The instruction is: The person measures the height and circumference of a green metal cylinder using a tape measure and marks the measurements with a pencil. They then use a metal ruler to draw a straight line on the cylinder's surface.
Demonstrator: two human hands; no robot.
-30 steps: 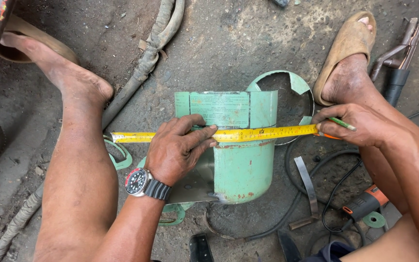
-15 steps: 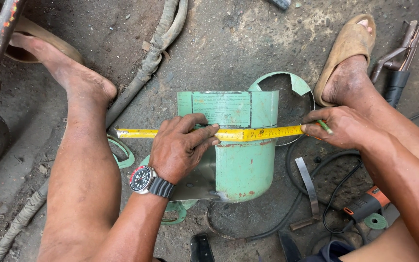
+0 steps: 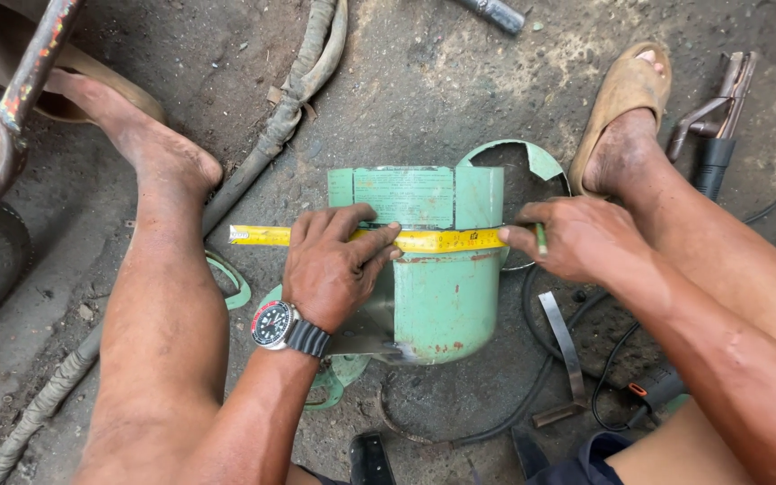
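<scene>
While I look straight down, my left hand lies flat, fingers spread, pressing a yellow tape measure against a green metal cylinder that lies on its side on the floor between my legs. Its grip is open, palm down on the tape. My right hand pinches the tape's other end at the cylinder's right edge, grip closed on it, with a thin green marker tucked between the fingers. Nearest me, a black cable curls round a bent metal strip. A green ring lies beside my left leg. Farther out, a cut green disc leans behind the cylinder. The floor is bare, dirty concrete, stained and gritty. Beyond, a thick wrapped hose runs away, a clamp tool rests by my sandalled right foot, and a rusty painted frame stands far left.
</scene>
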